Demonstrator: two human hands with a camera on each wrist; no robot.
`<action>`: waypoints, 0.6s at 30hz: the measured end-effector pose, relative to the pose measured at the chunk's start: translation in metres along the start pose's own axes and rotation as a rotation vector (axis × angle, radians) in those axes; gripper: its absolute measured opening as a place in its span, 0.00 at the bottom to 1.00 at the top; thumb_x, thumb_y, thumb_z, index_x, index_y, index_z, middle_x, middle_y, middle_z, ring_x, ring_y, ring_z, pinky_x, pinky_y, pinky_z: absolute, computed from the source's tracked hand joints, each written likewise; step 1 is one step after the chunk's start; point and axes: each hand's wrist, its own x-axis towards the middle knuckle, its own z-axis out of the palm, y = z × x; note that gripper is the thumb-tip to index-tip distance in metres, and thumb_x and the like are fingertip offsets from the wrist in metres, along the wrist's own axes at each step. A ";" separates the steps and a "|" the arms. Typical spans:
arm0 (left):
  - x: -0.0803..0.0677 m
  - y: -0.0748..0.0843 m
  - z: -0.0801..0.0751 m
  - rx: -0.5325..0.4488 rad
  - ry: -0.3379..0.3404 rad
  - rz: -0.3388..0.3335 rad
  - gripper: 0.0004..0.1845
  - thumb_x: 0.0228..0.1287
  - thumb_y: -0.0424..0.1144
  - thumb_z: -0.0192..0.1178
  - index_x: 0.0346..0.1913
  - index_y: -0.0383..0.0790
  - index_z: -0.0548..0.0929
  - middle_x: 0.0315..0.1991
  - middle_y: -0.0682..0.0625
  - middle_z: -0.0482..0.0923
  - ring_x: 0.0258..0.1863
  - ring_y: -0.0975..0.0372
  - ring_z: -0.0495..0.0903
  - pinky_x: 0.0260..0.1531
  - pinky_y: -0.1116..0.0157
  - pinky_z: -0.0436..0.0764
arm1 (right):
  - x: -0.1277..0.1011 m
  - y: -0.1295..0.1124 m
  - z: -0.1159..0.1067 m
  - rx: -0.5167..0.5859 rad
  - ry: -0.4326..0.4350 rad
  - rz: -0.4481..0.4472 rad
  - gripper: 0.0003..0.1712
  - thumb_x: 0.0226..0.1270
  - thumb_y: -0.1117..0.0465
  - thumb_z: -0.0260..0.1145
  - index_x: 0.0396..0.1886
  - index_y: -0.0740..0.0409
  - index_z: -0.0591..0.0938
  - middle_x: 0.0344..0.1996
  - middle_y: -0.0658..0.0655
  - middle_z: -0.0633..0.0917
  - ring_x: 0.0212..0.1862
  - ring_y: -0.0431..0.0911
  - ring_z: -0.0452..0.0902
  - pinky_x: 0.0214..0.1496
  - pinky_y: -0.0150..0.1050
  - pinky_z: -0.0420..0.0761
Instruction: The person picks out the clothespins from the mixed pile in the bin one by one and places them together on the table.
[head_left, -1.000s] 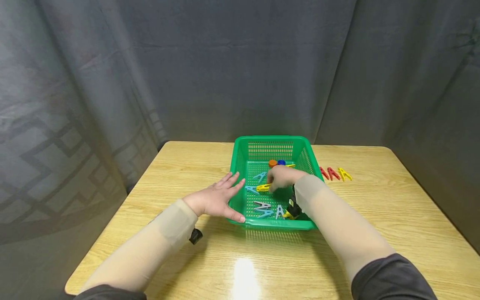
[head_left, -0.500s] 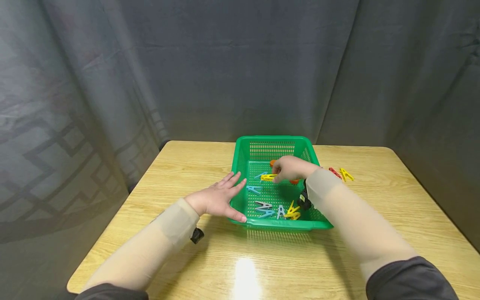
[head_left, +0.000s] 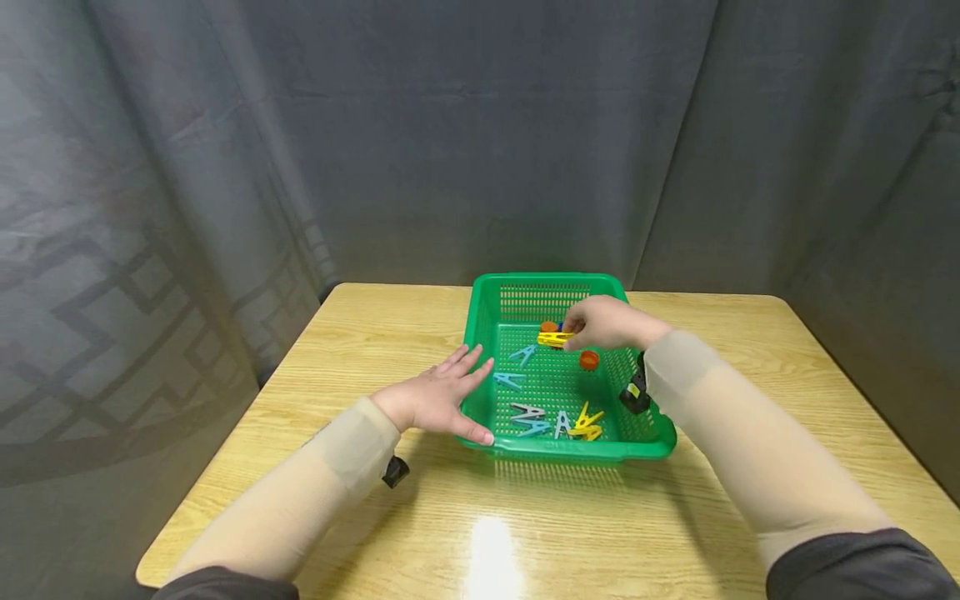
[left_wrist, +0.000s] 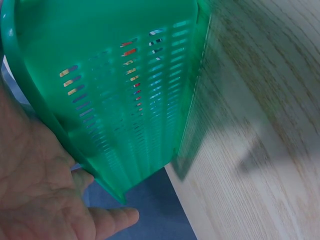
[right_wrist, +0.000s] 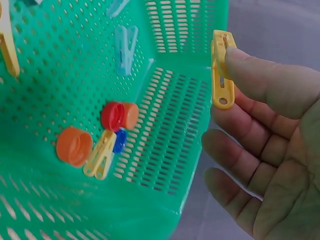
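The fingers (right_wrist: 255,75) of the right hand (head_left: 609,323) pinch a yellow clothespin (right_wrist: 221,70) between thumb and forefinger; the remaining fingers are loosely curled below it. In the head view this yellow clothespin (head_left: 553,339) is held level above the far part of the green basket (head_left: 570,450), near its far wall.

The left hand (head_left: 433,398) lies with its fingers (head_left: 468,360) straight and spread, pressed against the outside of the basket's left wall; the thumb reaches along the near left corner. The left wrist view shows the palm (left_wrist: 35,190) against the basket's perforated wall (left_wrist: 125,90).

Contents of the basket floor:
- an orange cap (head_left: 589,360), just below the right hand;
- a second orange cap (right_wrist: 120,116), a blue cap (right_wrist: 119,141) and a pale yellow clothespin (right_wrist: 101,155), grouped near the far wall;
- two light blue clothespins (head_left: 517,367) toward the left wall;
- a grey clothespin (head_left: 527,411), further blue ones and a yellow pair (head_left: 585,423) along the near wall.

The basket stands on a wooden table (head_left: 375,333).
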 end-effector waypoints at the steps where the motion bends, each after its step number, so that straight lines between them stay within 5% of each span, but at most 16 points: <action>1: 0.000 0.000 0.000 -0.002 0.003 0.003 0.62 0.48 0.73 0.60 0.77 0.50 0.39 0.77 0.52 0.24 0.75 0.56 0.24 0.69 0.43 0.46 | -0.002 0.001 -0.002 0.010 0.004 0.001 0.10 0.61 0.58 0.70 0.41 0.57 0.84 0.34 0.52 0.81 0.34 0.46 0.71 0.39 0.43 0.73; 18: 0.003 -0.001 0.002 0.009 0.009 0.003 0.62 0.48 0.74 0.59 0.77 0.50 0.39 0.77 0.53 0.24 0.75 0.56 0.25 0.69 0.45 0.46 | -0.041 0.028 -0.030 0.058 0.132 0.075 0.19 0.62 0.55 0.70 0.48 0.62 0.83 0.42 0.56 0.84 0.41 0.50 0.76 0.47 0.51 0.77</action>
